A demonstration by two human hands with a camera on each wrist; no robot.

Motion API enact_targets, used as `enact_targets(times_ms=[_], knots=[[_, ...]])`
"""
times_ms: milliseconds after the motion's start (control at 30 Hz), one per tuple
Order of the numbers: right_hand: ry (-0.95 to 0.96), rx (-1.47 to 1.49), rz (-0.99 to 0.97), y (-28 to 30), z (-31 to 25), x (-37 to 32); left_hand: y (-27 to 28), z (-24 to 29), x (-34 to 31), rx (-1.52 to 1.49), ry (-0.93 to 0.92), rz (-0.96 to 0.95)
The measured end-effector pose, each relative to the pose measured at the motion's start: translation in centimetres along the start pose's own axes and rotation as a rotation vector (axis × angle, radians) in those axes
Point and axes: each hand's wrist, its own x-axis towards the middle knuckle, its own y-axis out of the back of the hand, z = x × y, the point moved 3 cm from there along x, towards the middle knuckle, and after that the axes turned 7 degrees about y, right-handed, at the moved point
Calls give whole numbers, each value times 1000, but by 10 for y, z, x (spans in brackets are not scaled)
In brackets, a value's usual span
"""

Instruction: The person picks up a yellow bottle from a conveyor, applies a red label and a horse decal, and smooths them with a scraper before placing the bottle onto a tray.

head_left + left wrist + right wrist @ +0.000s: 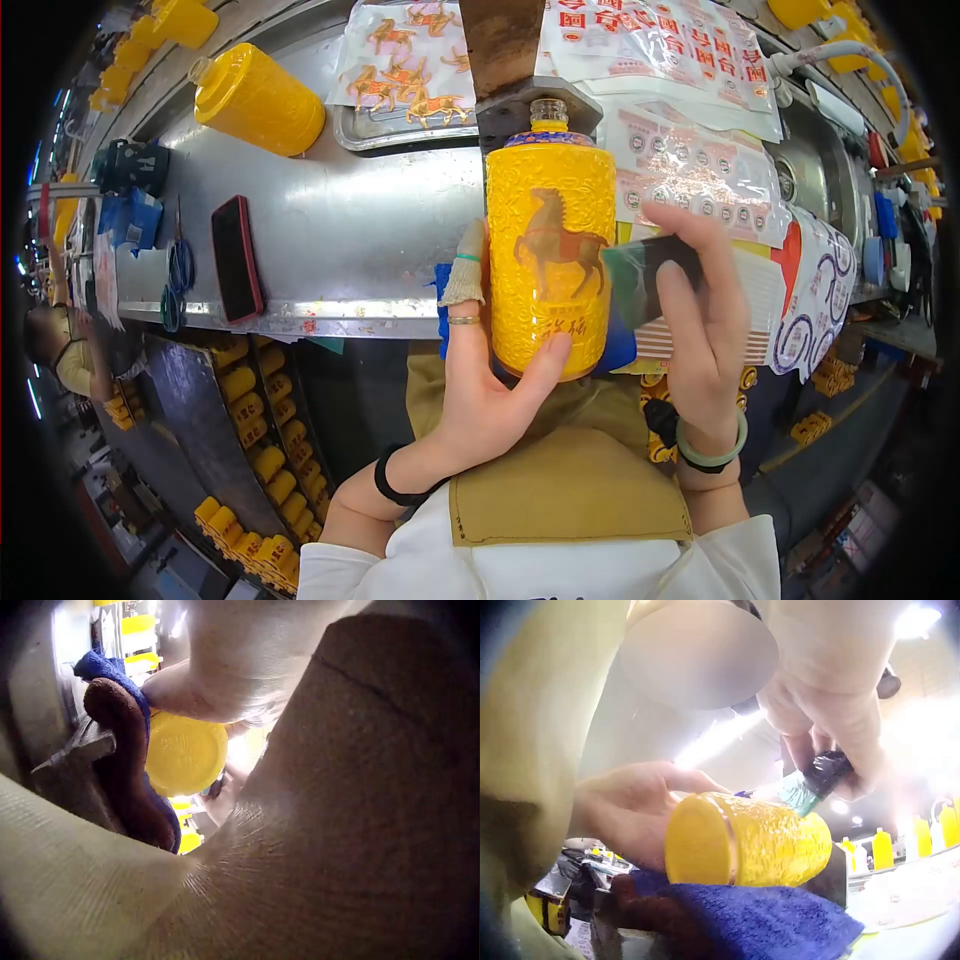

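Observation:
A yellow embossed bottle [550, 210] with a clear glass neck lies in front of me, its base toward my body. On its face are a brown-and-red horse picture [562, 245] and red characters below. My left hand [490, 400] grips the bottle from the left, thumb over the lower front; one finger wears a cloth finger cover [464, 280]. With my right hand [700, 330] I pinch a flat green scraper [630, 280] with a black-wrapped grip [827, 772]. Its green edge meets the bottle's right side near the horse's tail. Beneath the bottle is a blue cloth [780, 919].
Another yellow bottle [262, 100] lies at the back left of the metal bench [380, 215]. A phone [235, 258] and blue-handled scissors [178, 265] lie left. Horse stickers [400, 65] fill a sheet at the back; printed sticker sheets [690, 170] cover the right.

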Motion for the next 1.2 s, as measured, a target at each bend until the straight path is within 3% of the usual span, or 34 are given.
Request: enact_targets(times_ms=[67, 133, 200, 333, 400, 600, 667, 733, 800, 900, 1067, 1133, 1200], knots=[[214, -215, -10, 3, -20, 6, -3, -1, -1, -14, -12, 0], [272, -238, -26, 6, -26, 12, -4, -2, -1, -28, -25, 2], [512, -367, -284, 2, -40, 19, -4, -3, -2, 51, -30, -5], [461, -386, -299, -12, -46, 25, -6, -4, -3, 112, -40, -1], [492, -401, -255, -12, -48, 27, -8, -5, -5, -61, 44, 18], [490, -367, -275, -17, -46, 24, -7, -4, -5, 43, 20, 4], [610, -544, -181, -9, -47, 24, -6, -5, -4, -46, 45, 7], [693, -546, -205, 0, -43, 17, -3, -7, -5, -135, 67, 9], [773, -550, -229, 0, -40, 5, 4, -9, -9, 181, -105, -24], [997, -587, -252, -1, -31, -16, 12, -15, -16, 235, -84, -8], [992, -424, -335, 1, -28, -37, 18, -20, -27, 279, -86, 53], [645, -440, -287, 3, -16, -32, 22, -22, -26, 330, -154, 49], [560, -431, -168, 7, -10, -25, 19, -17, -24, 609, -301, 78]])
